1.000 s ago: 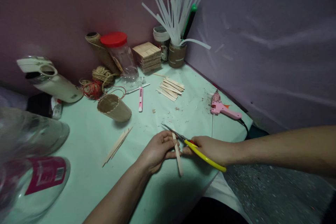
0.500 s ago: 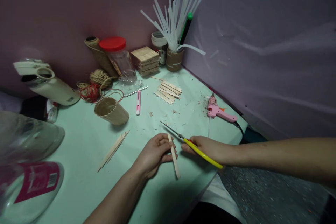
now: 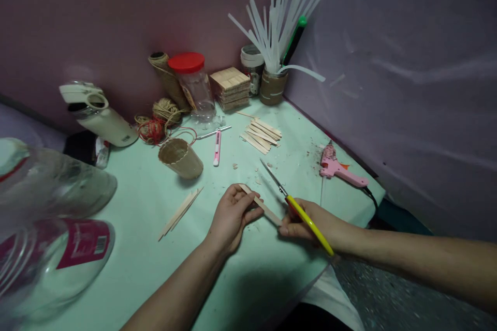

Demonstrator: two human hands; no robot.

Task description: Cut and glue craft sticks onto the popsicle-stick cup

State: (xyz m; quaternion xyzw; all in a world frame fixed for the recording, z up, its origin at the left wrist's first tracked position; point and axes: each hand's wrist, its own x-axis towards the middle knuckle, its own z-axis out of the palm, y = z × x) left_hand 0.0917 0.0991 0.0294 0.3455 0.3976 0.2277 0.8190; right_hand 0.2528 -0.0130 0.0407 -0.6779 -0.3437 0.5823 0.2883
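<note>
Stick (image 3: 268,212) slanting between left hand (image 3: 232,217) and right hand (image 3: 323,218), touching both.

Gap between hands (image 3: 236,211) and brown cup (image 3: 185,161)

The head-worn camera looks forward and down at the nearby hands (image 3: 230,214) and table (image 3: 135,264).

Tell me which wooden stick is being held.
The stick in the left hand, beside the yellow-handled scissors; the other loose sticks lie on the table.
</note>
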